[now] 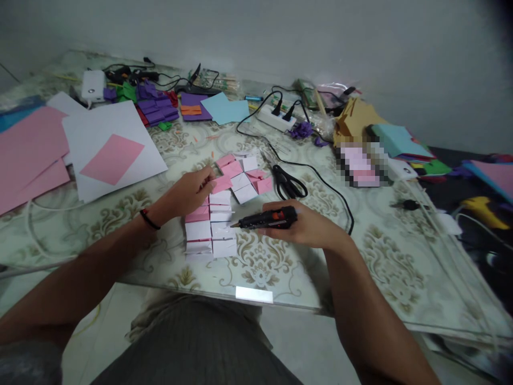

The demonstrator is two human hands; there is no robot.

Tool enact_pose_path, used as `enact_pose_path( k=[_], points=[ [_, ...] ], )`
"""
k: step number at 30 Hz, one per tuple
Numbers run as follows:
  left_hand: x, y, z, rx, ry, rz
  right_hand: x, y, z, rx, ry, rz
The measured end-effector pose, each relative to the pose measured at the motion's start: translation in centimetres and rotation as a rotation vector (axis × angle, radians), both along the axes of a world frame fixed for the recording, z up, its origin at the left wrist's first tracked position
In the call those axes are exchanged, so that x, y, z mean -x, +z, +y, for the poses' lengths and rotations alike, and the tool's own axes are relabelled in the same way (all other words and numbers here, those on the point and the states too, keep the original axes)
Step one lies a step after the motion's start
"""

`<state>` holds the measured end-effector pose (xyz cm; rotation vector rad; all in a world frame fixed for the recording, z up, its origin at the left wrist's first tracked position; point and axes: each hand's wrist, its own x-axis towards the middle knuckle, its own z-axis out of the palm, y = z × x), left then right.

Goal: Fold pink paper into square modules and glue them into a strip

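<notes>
My right hand [306, 224] is wrapped round a black glue gun [266, 218]. Its nozzle points left, over the edge of a block of white and pink folded paper squares [211, 238] lying on the table. At the far end of that block, my left hand [198, 187] pinches a pink folded paper piece [221, 184]; its fingertips are partly hidden. Just beyond lies a loose cluster of pink and white folded squares [242, 182]. Black-handled scissors [289, 183] rest to the right of the cluster.
A black cable [316, 170] curves from a white power strip [276, 117] toward my right wrist. White sheets [148, 152] and pink paper [24, 155] cover the left side. Purple folded pieces [158, 107] are piled at the back. A blurred-out phone [360, 164] lies on the right.
</notes>
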<state>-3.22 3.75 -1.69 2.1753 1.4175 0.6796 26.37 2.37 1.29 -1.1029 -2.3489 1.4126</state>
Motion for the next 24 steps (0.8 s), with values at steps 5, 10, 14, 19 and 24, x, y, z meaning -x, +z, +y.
enact_pose_path(
  k=[5, 10, 14, 19, 24],
  points=[
    [0.0, 0.0, 0.0, 0.008, 0.005, 0.003, 0.1, 0.1, 0.0, 0.014, 0.008, -0.014],
    [0.1, -0.3, 0.1, -0.005, -0.002, 0.003, -1.5, 0.8, 0.3, 0.005, -0.090, 0.033],
    [0.2, -0.2, 0.1, -0.041, 0.013, -0.018, -3.5, 1.8, 1.0, -0.091, -0.257, -0.026],
    [0.4, 0.3, 0.0, -0.074, 0.043, -0.080, -6.0, 2.6, 1.5, -0.254, -0.481, -0.130],
    [0.3, 1.0, -0.3, -0.089, 0.091, -0.176, -9.6, 1.1, 0.8, -0.421, -0.553, -0.355]
  ],
)
